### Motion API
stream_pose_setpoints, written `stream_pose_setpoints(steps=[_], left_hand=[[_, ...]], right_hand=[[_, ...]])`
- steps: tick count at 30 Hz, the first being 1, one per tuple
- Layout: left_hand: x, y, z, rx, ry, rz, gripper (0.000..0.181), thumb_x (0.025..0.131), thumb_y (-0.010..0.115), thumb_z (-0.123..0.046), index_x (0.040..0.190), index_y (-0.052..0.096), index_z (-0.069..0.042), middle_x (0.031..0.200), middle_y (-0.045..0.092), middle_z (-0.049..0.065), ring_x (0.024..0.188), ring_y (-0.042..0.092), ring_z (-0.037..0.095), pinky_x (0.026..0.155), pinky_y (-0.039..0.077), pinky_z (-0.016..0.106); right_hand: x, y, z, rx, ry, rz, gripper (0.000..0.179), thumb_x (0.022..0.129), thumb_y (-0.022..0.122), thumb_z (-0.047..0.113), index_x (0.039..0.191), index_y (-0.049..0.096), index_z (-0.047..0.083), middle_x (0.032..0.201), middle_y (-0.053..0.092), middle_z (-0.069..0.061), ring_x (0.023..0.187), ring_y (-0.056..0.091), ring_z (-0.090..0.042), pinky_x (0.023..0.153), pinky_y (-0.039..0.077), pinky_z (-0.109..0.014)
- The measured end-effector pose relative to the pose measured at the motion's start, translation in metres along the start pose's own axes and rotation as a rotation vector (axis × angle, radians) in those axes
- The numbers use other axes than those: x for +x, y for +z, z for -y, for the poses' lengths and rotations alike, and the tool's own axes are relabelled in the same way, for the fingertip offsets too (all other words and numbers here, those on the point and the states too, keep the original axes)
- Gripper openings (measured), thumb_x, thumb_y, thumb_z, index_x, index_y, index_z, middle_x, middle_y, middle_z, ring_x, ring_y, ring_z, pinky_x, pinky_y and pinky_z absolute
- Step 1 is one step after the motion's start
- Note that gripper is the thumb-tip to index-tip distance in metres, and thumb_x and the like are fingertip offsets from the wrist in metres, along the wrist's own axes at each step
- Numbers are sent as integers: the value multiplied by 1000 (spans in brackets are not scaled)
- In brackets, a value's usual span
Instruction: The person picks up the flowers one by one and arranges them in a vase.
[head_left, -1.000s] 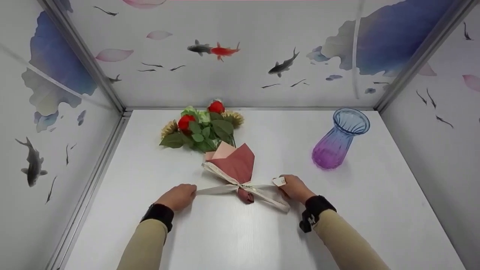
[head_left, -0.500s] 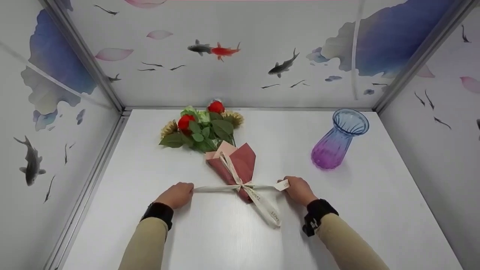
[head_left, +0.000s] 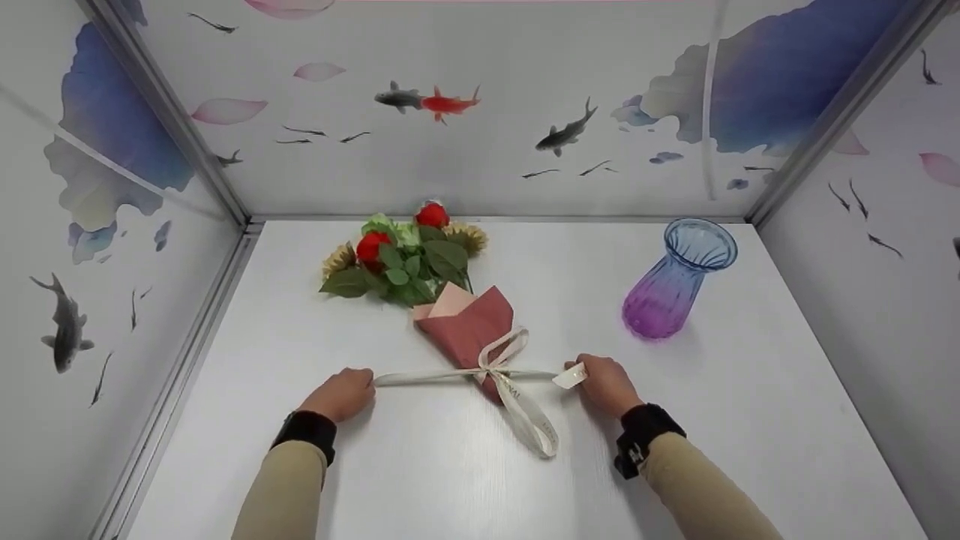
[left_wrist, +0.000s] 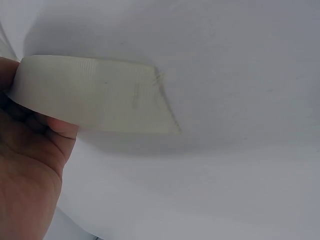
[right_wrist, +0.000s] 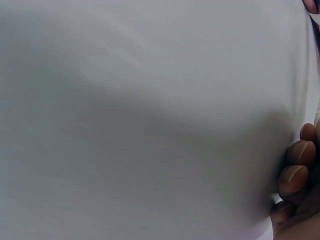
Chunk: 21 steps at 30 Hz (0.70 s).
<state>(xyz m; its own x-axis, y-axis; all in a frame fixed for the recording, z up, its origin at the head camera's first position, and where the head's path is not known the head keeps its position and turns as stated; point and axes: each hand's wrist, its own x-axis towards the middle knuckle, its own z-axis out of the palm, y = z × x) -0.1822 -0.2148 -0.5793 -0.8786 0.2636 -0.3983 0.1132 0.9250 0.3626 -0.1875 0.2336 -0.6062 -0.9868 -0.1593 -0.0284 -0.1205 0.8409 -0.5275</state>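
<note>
- The white tabletop (head_left: 427,480) was the largest thing, smooth and slightly shiny; the work was near its middle, probably because both arms could reach there equally.
- The bunch of flowers (head_left: 412,264) lay behind the paper, with red roses, yellowish blooms and broad dark leaves. It seemed to be put there so that it would not disturb the hands.
- The glass vase (head_left: 664,296) stood at the right, well apart, perhaps for the same reason; it was ribbed, wide at the mouth, blue above and purple below.
- The wrapping paper (head_left: 471,330) lay as a cone, matt dull red with a paler pink fold, its narrow end toward the person.
- The ribbon (head_left: 427,377), cream-coloured and partly printed, crossed this narrow end, where it could gather the paper.
- The right hand (head_left: 609,384) pinched one side of the ribbon, and the left hand (head_left: 339,394) gripped the other. They held it nearly straight, I think to put tension on the knot.
- The two loops stood out loosely, one above and one below.
- The ribbon's left tail (left_wrist: 95,95) was finely ribbed and cut aslant.
- The knot (head_left: 490,370) was small and bunched.
</note>
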Motion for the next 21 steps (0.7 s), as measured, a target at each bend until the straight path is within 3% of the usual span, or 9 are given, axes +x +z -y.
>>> stream_pose_setpoints(steps=[8, 21], left_hand=[[-6, -1, 5, 11, 2, -25, 18, 103, 46, -10, 94, 59, 0, 92, 65, 18, 96, 65, 42, 90, 50, 57], [-8, 0, 9, 28, -39, -29, 18, 102, 48, -11, 95, 60, 0, 90, 64, 17, 93, 65, 39, 88, 51, 57]], right_hand=[[-2, -4, -6, -17, 17, 5, 21, 103, 60, 19, 89, 68, 6, 86, 74, -14, 86, 71, -42, 78, 55, -54], [-4, -4, -14, -26, 20, -1, 20, 103, 60, 19, 94, 71, 5, 91, 76, -15, 89, 72, -41, 79, 55, -53]])
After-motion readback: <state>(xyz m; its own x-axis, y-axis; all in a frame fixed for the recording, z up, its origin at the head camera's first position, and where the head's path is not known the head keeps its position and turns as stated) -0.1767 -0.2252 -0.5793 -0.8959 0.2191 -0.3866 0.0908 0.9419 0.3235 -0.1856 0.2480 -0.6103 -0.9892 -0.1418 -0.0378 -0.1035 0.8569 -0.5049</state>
